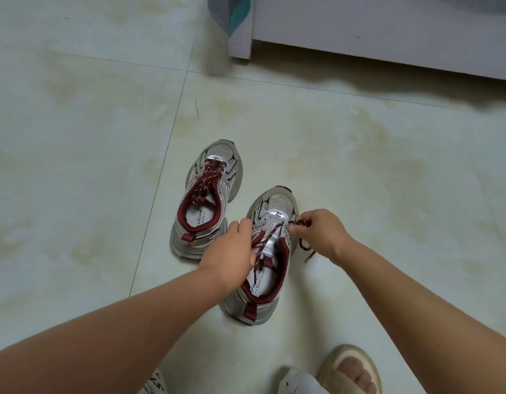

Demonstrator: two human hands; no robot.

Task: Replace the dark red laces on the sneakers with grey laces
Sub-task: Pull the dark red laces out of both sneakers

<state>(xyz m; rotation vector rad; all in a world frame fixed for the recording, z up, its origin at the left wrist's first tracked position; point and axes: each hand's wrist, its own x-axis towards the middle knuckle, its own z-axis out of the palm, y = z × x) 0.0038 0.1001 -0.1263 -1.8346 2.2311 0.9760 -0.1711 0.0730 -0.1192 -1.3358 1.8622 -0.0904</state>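
Note:
Two grey-and-silver sneakers with dark red collars stand on the tiled floor, toes pointing away. The left sneaker [207, 197] is fully laced with its dark red lace [208, 174]. On the near right sneaker [270, 251] the dark red lace [261, 245] is loosened. My left hand [232, 251] grips the lace strands at the shoe's left side. My right hand [321, 233] pinches a lace end [303, 222] pulled out to the right of the eyelets; more lace hangs below it [307, 248]. No grey laces are in view.
A white furniture base [388, 38] runs along the top right, with grey-and-teal cloth [232, 12] hanging at its corner. A foot in a beige slipper [351, 371] is at the bottom right. Pale tiled floor [75, 137] stretches to the left.

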